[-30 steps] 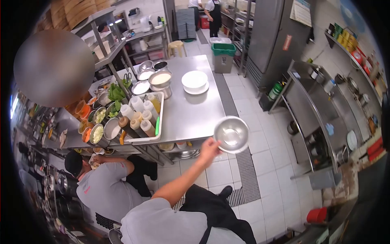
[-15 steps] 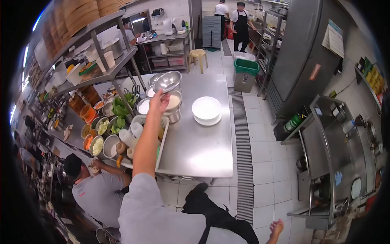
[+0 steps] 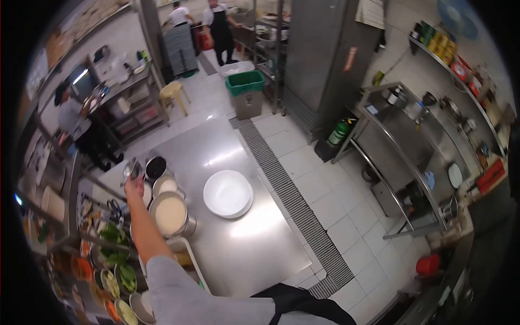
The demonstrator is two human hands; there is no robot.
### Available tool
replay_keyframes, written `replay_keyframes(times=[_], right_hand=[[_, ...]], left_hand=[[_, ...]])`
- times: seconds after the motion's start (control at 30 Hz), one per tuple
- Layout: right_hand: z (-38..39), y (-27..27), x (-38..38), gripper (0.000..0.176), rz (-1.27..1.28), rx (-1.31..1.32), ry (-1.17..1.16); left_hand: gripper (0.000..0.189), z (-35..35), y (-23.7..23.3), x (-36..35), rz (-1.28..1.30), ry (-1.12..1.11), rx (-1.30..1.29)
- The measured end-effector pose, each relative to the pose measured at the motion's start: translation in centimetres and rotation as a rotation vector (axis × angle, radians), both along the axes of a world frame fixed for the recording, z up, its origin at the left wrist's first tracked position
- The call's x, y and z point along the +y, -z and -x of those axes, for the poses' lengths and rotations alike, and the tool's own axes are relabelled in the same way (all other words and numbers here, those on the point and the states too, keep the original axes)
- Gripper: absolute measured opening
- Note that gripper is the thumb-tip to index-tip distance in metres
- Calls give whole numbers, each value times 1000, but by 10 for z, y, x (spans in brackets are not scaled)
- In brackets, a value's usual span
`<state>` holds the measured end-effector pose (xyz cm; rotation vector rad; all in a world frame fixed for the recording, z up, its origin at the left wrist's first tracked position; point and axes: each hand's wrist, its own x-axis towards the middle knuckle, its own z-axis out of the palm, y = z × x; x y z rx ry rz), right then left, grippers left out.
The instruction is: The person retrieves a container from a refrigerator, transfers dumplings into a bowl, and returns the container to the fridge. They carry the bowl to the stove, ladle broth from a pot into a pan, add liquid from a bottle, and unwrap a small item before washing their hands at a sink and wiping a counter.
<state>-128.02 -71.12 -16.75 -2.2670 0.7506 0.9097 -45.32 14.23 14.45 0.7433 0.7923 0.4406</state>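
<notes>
Swung bowl (image 3: pixel 130 169) leftward to near dark pot (image 3: pixel 155 168), now unobscured, with left hand (image 3: pixel 134 189) at rim, but cannot tell whether clamped.

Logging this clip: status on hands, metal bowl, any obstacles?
Left hand gripping metal bowl. Right hand out of view. Filled pot close by, seemingly not blocking.

green-lined bin (image 3: pixel 247 105), yellow stool (image 3: pixel 173 90), green extinguisher (image 3: pixel 339 133)

The left hand (image 3: pixel 134 187) has carried the metal bowl (image 3: pixel 131 169) past the large pot (image 3: pixel 188 225), seemingly beside the dark-filled container (image 3: pixel 164 167).
</notes>
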Motion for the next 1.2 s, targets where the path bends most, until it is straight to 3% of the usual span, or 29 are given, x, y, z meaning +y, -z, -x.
replay_keyframes(times=[0.1,0.17,0.2,0.23,0.27,0.3,0.33,0.37,0.4,0.43,0.47,0.5,0.53,0.57,0.63,0.67,0.7,0.73,0.77,0.8,0.9,0.93,1.03,1.13,1.2], right_hand=[[23,12,48,45,-254,-157,563],[45,18,85,50,-430,-276,946],[63,20,107,52,-517,-336,1142],[55,15,106,35,-324,-322,851],[16,-36,116,23,-60,-283,540],[-24,-85,125,23,202,-257,291],[-54,-129,133,32,156,-12,211],[-24,-68,143,23,-113,-190,768],[-13,-50,157,19,398,-441,135],[-23,-72,168,16,394,-201,186],[-28,-74,184,16,534,-160,340],[-33,-100,198,16,502,-142,547],[-31,-116,206,19,346,-116,649],[-26,-127,216,23,367,-97,671],[-18,-146,241,26,273,-123,1440],[1,-155,248,26,282,-123,1516],[19,-159,261,27,323,-149,1550],[28,-161,274,28,355,-174,1578],[43,-167,287,27,330,-276,1783],[56,-167,302,27,320,-278,1835],[98,-162,351,13,540,-443,2162],[111,-158,370,13,558,-424,2230],[136,-158,413,19,952,-347,2310],[148,-187,436,19,1048,-331,2567],[151,-213,443,19,966,-321,2763]], left_hand=[[50,-7,-6,-19,40,-9,-15],[45,-21,-10,-22,55,79,-35],[42,-28,-13,-43,-98,12,-78],[39,-22,-34,-78,-252,-47,-128],[31,-25,-39,-102,-492,-125,-154],[24,-17,-56,-141,-849,-199,-59],[21,-14,-59,-168,-1531,-349,-159],[23,3,-77,-226,-1616,-298,-263],[24,22,-95,-303,-1473,-211,-327],[25,39,-85,-366,-1170,49,-458],[25,67,-81,-440,-1153,217,-497],[23,79,-51,-496,-1096,514,-519],[16,116,-26,-557,-1002,826,-795],[13,147,21,-616,-1017,965,-995],[16,331,-3,-685,-822,1761,-953],[24,397,-12,-700,-957,2166,-923],[32,470,-25,-708,-1289,2261,-1378],[35,526,-18,-711,-1050,2340,-1639],[35,575,-32,-712,-974,2472,-1726],[35,618,-43,-715,-878,2604,-1804],[35,703,-61,-722,-682,2790,-2075],[35,725,-59,-723,-623,2831,-2135],[33,772,-56,-734,-645,2915,-2090],[31,809,-47,-739,-641,3011,-2093],[27,838,-33,-744,-569,3101,-2136]])
